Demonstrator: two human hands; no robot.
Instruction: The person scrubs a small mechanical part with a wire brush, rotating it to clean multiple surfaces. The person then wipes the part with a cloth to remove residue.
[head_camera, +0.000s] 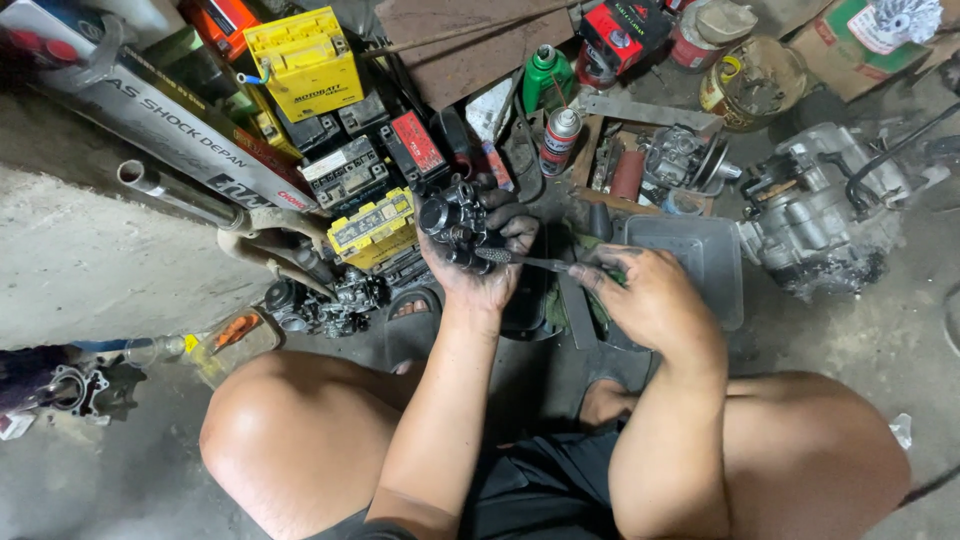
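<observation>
My left hand, black with grease, grips a small dark metal carburettor held above the floor between my knees. My right hand holds a thin metal screwdriver by its handle; the shaft points left and its tip meets the underside of the carburettor at my left fingers. Both hands sit close together, just above a dark tray.
A grey plastic tray lies right of my hands. An engine block stands at the right. Several batteries, a yellow one, spray cans, a second carburettor and a wooden parts box crowd the floor ahead.
</observation>
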